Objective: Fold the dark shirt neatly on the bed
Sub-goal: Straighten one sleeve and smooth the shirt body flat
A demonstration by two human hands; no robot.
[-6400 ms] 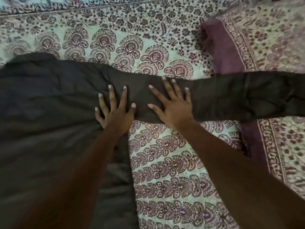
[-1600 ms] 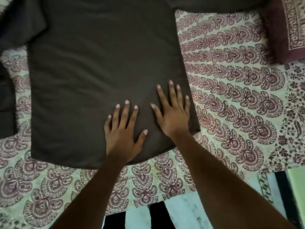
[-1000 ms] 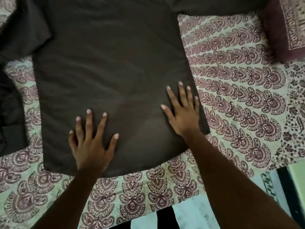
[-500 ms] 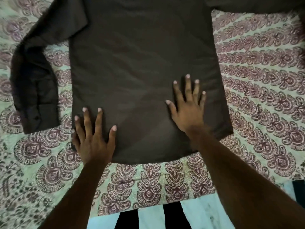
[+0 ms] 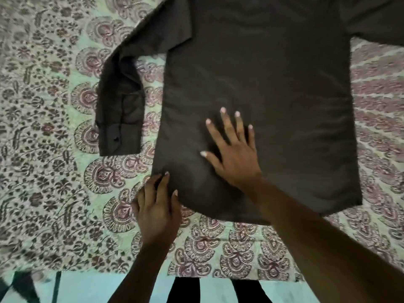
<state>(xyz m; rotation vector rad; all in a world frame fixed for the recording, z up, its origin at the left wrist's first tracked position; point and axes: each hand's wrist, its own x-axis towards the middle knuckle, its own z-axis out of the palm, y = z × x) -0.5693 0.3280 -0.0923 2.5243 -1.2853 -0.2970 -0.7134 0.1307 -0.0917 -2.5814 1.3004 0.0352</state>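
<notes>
Here's the dark shirt (image 5: 273,84), laid out flat on the patterned bedspread (image 5: 54,171). Its hem points to the near edge of the bed and its upper part runs out past the top of the view. The body is smooth, with only faint ripples.

The right hand (image 5: 236,158) is planted palm-down on the lower middle of the shirt. Its fingers are straight and fanned wide, pressing the cloth into the bed, and the forearm crosses over the hem.

Down at the hem corner nearer the bed's left side is the left hand (image 5: 157,206). The fingers are bent and drawn together, with the tips right at the shirt's side edge and the thumb touching the hem. It looks like it may be closing on that corner, but the dark cloth and the blur don't let me say whether any fabric is actually pinched.

One sleeve (image 5: 120,110) bends down off the shoulder and lies on the bedspread just beside the body. A strip of pattern shows between them, and the cuff (image 5: 119,138) points to the near edge. The other sleeve (image 5: 376,20) heads off toward the bed's far right corner. Pale floor (image 5: 98,287) shows below the bedspread's near edge.
</notes>
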